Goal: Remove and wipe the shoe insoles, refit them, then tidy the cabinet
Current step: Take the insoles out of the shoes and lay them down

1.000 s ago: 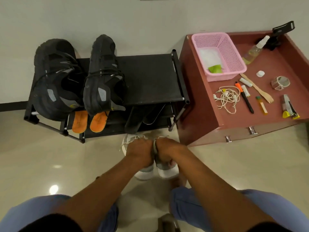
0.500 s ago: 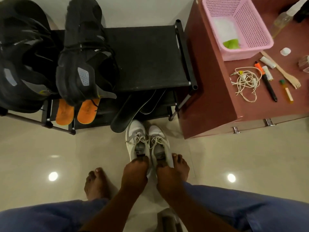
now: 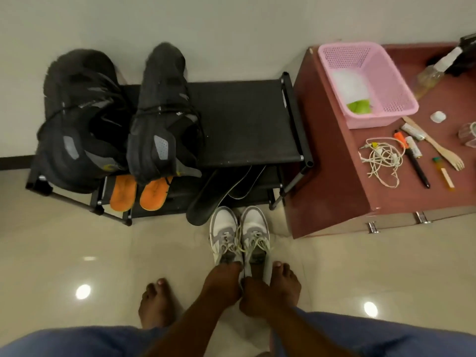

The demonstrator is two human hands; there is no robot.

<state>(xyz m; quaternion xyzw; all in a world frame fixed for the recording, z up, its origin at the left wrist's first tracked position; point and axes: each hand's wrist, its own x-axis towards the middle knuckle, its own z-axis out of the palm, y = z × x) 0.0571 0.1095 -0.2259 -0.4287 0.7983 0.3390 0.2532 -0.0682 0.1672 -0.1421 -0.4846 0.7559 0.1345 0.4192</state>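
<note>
Left hand (image 3: 223,286) grips left sneaker (image 3: 224,237) heel, right hand (image 3: 260,295) right sneaker (image 3: 255,235) heel; toes point toward shoe rack (image 3: 296,119).

Both forearms reached forward and down, converging. The left hand (image 3: 223,284) and right hand (image 3: 257,296) sat side by side, knuckles up, fingers curled downward and touching each other. Bare feet flanked them, the knees bent in blue trousers.
</note>
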